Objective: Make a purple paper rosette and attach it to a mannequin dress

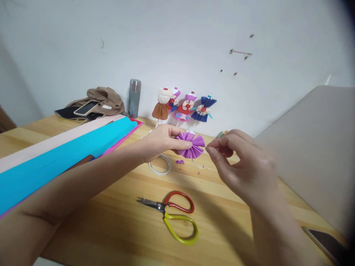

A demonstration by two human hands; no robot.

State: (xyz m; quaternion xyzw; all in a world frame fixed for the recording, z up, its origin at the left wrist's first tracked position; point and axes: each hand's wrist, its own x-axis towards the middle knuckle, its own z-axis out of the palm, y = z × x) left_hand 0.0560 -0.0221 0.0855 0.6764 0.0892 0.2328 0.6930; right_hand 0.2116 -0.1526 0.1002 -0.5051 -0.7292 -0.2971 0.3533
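A pleated purple paper fan (195,147), spread almost into a full circle, is pinched by my left hand (163,140) with the thumb over its middle. Just right of the fan's edge, my right hand (238,162) has its thumb and forefinger pressed together; whatever lies between them is too small to make out. Below the hands on the table lie scissors (159,207) with one red and one yellow handle, the blades pointing left. A roll of white tape (168,167) lies flat under my left wrist, near small purple scraps (180,162).
Several paper-dressed dolls (186,106) stand along the wall beside a grey thermos (134,99). Long blue paper (63,159) and pink sheets cover the left side. A phone (86,108) rests on brown cloth (107,99); another phone (327,244) is at right, near a pale panel (316,147).
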